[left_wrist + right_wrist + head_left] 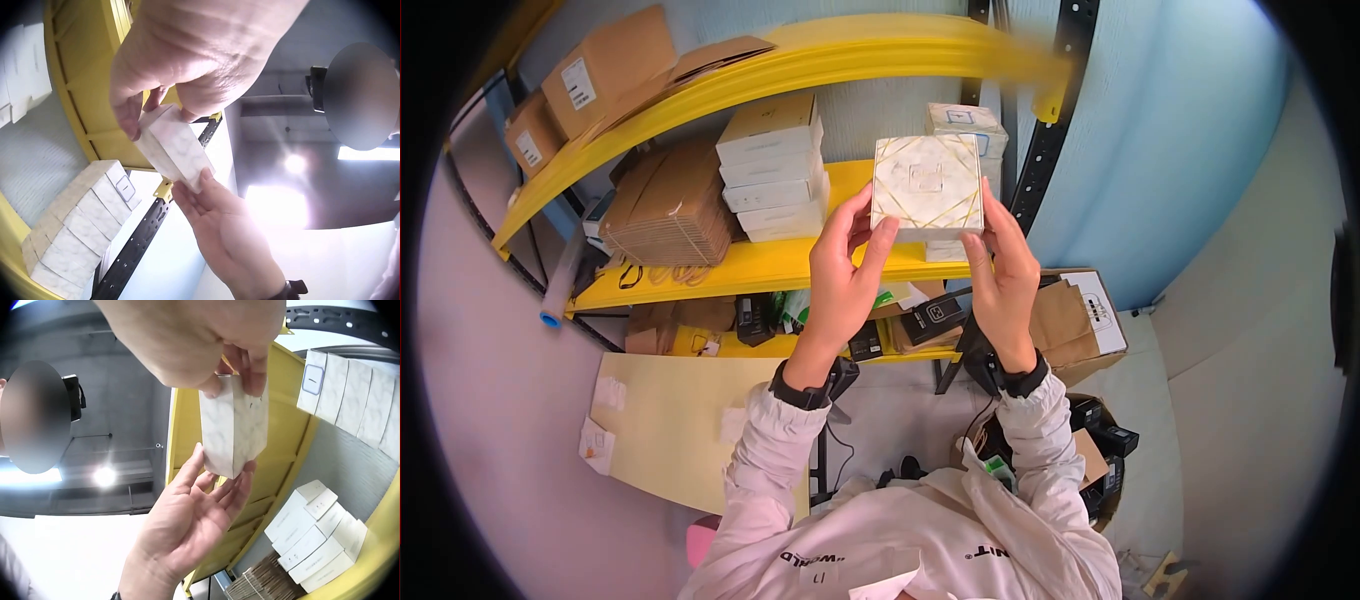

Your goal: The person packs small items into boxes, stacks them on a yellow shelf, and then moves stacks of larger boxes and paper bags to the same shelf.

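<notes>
Both hands hold a marbled box (pixel 927 187) at frame centre, before the yellow shelf (pixel 760 265): left hand (pixel 843 270) and right hand (pixel 1003 270) pinch its lower edges with fingertips only. Such a light grip could let it slip and fall.

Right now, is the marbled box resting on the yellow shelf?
No, both hands, left hand and right hand, hold the marbled box up in front of the yellow shelf.

Head camera looks forward and down from above at the yellow metal shelving (pixel 770 262). Both wrist cameras look upward at close range, sharing the marbled white square box (pixel 174 149).
</notes>
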A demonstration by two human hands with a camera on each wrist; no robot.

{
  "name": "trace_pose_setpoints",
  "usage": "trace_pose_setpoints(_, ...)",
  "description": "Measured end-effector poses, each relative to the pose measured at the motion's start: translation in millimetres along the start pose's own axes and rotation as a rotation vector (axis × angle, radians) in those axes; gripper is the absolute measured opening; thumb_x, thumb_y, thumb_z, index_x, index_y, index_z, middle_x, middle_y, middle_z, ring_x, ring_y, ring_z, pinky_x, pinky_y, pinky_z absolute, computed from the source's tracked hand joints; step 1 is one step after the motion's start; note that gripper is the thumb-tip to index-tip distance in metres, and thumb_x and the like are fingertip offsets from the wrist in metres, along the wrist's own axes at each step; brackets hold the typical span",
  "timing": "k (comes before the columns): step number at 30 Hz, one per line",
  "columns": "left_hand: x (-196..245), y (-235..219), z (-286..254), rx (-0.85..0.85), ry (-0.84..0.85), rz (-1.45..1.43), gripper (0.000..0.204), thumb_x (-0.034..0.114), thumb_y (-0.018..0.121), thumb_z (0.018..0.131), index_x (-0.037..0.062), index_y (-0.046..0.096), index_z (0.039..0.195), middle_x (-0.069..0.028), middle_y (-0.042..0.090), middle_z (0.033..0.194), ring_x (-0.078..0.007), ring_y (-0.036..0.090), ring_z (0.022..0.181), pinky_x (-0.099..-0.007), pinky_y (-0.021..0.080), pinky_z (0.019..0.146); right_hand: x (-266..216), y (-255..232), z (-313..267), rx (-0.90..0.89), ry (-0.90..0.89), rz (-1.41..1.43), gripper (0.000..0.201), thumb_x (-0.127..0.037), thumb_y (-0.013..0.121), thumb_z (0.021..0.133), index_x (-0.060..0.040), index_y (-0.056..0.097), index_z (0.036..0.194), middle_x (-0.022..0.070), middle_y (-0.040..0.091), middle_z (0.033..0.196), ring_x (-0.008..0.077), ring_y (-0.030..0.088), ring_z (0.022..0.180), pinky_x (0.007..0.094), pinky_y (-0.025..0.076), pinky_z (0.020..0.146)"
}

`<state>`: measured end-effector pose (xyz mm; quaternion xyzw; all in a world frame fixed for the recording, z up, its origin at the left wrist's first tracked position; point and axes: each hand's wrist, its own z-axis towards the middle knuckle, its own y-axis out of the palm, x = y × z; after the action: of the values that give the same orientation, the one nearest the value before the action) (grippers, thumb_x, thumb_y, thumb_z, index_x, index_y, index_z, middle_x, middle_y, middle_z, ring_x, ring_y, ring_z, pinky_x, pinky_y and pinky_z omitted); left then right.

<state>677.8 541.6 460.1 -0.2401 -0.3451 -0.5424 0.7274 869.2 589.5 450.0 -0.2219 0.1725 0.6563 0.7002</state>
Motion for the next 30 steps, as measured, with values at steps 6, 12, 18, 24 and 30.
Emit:
trace_pose_setpoints(6, -6.4, 27.1, 45.4, -0.054, 0.076, 0.048, 0.054, 0.017, 0.077, 0.104, -0.0035, 0.057, 0.151, -0.0132, 0.071, 0.135, -0.0200, 0.070, 0.118, -0.0352, 0.056, 0.100, 22.3, -14.5, 38.1, 0.052, -0.017, -0.034, 0.051, 0.003, 0.069, 0.104, 0.0000, 0.059, 0.155, 0.0211, 0.067, 0.150, 0.0233, 0.072, 0.123, 0.0361, 0.060, 0.100)
trace_pose_setpoints(12, -24.2, 46.0, 84.9, -0.088, 0.130, 0.141, 0.064, 0.015, 0.083, 0.097, -0.0012, 0.056, 0.152, -0.0153, 0.071, 0.134, -0.0240, 0.070, 0.120, -0.0379, 0.056, 0.099, 47.8, -15.6, 67.3, 0.105, -0.010, -0.141, 0.046, -0.004, 0.068, 0.108, -0.0016, 0.061, 0.154, 0.0206, 0.073, 0.137, 0.0221, 0.074, 0.109, 0.0338, 0.059, 0.094)
trace_pose_setpoints(18, -52.9, 62.0, 115.8, -0.037, 0.195, 0.225, 0.062, 0.019, 0.083, 0.098, -0.0009, 0.058, 0.151, -0.0164, 0.072, 0.134, -0.0249, 0.070, 0.119, -0.0403, 0.055, 0.102, 71.8, -12.1, 88.2, 0.162, -0.057, -0.255, 0.045, -0.014, 0.066, 0.111, -0.0002, 0.061, 0.154, 0.0209, 0.074, 0.131, 0.0269, 0.072, 0.112, 0.0374, 0.056, 0.099)
trace_pose_setpoints(24, -74.7, 76.9, 137.0, 0.021, 0.248, 0.290, 0.060, 0.024, 0.082, 0.099, -0.0005, 0.061, 0.149, -0.0188, 0.071, 0.130, -0.0303, 0.067, 0.118, -0.0430, 0.052, 0.104, 105.7, -0.5, 104.4, 0.196, 0.040, -0.025, 0.044, -0.017, 0.062, 0.114, 0.0037, 0.059, 0.153, 0.0236, 0.074, 0.136, 0.0227, 0.072, 0.119, 0.0360, 0.054, 0.103)
trace_pose_setpoints(30, -93.4, 85.6, 145.8, 0.052, 0.253, 0.359, 0.063, 0.027, 0.080, 0.099, 0.0006, 0.059, 0.152, -0.0220, 0.070, 0.124, -0.0383, 0.064, 0.116, -0.0474, 0.050, 0.105, 126.9, 2.1, 111.3, 0.176, 0.093, -0.032, 0.044, -0.019, 0.059, 0.115, 0.0050, 0.059, 0.152, 0.0231, 0.077, 0.131, 0.0171, 0.072, 0.115, 0.0342, 0.055, 0.099)
